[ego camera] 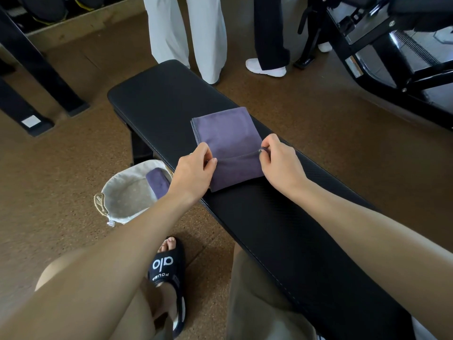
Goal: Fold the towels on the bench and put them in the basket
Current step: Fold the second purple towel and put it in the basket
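**Mid-fold on the purple towel, 1 already in the basket**

I'm seated astride the black bench point(171, 99) with 1 purple towel point(225, 133) lying flat across the middle of the pad. My left hand point(193, 171) pinches the near-left corner of the towel's upper flap, and my right hand point(282, 165) pinches the near-right corner of that flap, fingers curled onto the hem. Both hands are grasping cloth, neither is free. The near flap sits partly over the rest of the towel, so I judge this as another fold in progress, not the finish.

Next, as I read it, I need to carry both corners toward the far edge together, keeping them level so the hems line up, then press the crease flat before lifting the bundle left and down.

The cloth basket point(115, 192) stands on the floor just left of the bench, near my left forearm. Inside it I count 1 folded purple towel point(158, 182), leaning against the right wall.

Count: 2 towels in view, 1 basket, 1 bench. Beyond the far end of the bench, 2 people stand, only their legs showing.
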